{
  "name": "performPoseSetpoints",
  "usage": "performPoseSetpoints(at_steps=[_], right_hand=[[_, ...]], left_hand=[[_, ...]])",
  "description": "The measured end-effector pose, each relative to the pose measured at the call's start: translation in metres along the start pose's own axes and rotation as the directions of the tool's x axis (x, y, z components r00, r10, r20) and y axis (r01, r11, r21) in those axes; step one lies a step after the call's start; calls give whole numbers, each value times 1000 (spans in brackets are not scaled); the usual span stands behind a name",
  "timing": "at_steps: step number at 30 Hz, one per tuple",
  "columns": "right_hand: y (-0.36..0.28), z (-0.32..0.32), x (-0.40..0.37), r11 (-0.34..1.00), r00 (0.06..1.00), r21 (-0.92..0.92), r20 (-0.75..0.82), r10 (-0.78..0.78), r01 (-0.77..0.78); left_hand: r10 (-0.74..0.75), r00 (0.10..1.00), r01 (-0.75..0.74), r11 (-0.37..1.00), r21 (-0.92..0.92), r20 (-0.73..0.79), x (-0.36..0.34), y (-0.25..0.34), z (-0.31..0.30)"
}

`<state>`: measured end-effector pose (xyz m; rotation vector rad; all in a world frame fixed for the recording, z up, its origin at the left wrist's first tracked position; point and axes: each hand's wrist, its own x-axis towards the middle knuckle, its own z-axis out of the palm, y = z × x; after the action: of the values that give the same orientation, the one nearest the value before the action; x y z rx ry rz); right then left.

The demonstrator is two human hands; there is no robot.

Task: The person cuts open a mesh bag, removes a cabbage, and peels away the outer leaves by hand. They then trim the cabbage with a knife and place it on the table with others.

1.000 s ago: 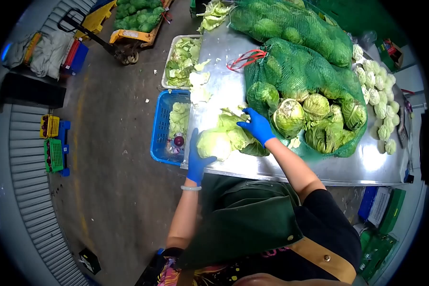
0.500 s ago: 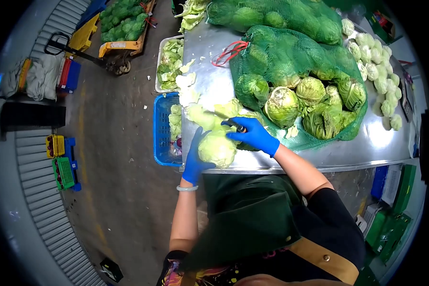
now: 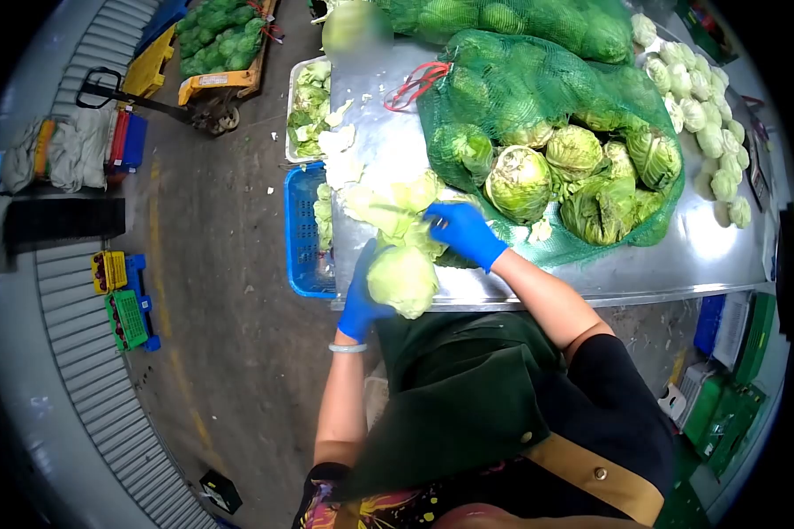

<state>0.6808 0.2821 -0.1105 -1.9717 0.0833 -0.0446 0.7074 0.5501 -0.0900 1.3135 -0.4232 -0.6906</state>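
My left hand (image 3: 362, 295), in a blue glove, cups a pale green cabbage (image 3: 403, 280) from its left side at the table's near edge. My right hand (image 3: 468, 234), gloved in blue too, is closed around the dark handle of a knife (image 3: 436, 222); its blade is hard to make out now. Loose cabbage leaves (image 3: 388, 207) lie on the metal table just beyond both hands. To the right, an opened green mesh bag (image 3: 520, 88) holds several untrimmed cabbages (image 3: 519, 185).
A blue basket (image 3: 295, 234) and a white crate (image 3: 292, 115) with leaves stand along the left of the metal table (image 3: 679, 264). Several pale cabbages (image 3: 710, 141) sit at the far right. A blurred round cabbage (image 3: 353, 28) shows at the top edge. A pallet truck (image 3: 212, 110) stands on the floor.
My right hand has turned and shifted slightly up and right, away from the held cabbage. A blurred cabbage has appeared at the top edge. The view has shifted a little.
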Motion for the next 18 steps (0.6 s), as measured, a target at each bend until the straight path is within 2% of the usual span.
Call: performPoseSetpoints(at_steps=[1,2,3,5,6,7,9,10,11,12,13,14,15,16,17,18], right_hand=[[7,-10,5,934,979,-354,-200,-37,-37],[11,-20,2,939,978,-316,-196,77,-137],[11,-31,4,931,964,-281,-198,180,-231],[-32,-19,-6,994,988,-58,-136,80,-88],[-48,-8,-13,999,998,28,-56,43,-42],[-73,-6,-18,995,995,22,-24,-102,102],[-92,-3,-19,999,999,54,51,1,-4],[-86,-2,-18,999,999,47,43,-4,2],[-70,2,-16,997,996,23,-61,-72,74],[-56,5,-14,990,977,-5,-162,-141,142],[-45,1,-14,988,969,91,-226,-101,124],[-31,-8,-12,999,953,12,-302,-38,44],[-20,-19,-10,997,925,-60,-380,17,-42],[-26,-36,-11,969,931,-29,-286,227,-245],[-37,-42,-12,971,931,-31,-293,219,-238],[-55,-41,-19,985,956,22,-236,174,-174]], left_hand=[[-2,1000,2,1000,4,-1,-5,-4,-1],[-220,951,146,940,-309,-219,-11,-12,-4],[-263,927,155,918,-366,-266,-11,-9,-1],[-346,868,150,866,-477,-356,-10,-2,4],[-271,905,136,915,-380,-328,-14,1,4],[-234,928,117,922,-370,-291,-13,-4,1],[-159,964,75,932,-355,-212,-11,-10,-4],[-173,963,57,879,-473,-206,-10,-13,-3],[-187,963,40,812,-582,-196,-8,-17,-1],[-181,965,40,814,-579,-188,-6,-21,0],[-229,946,11,730,-684,-229,-3,-24,2],[-284,922,-25,634,-773,-262,-2,-27,5],[-277,926,-22,638,-770,-256,3,-25,12],[-205,919,-42,801,-598,-338,11,-22,21],[-144,926,-39,884,-466,-350,15,-20,26],[-83,929,-40,947,-320,-361,19,-19,31]])
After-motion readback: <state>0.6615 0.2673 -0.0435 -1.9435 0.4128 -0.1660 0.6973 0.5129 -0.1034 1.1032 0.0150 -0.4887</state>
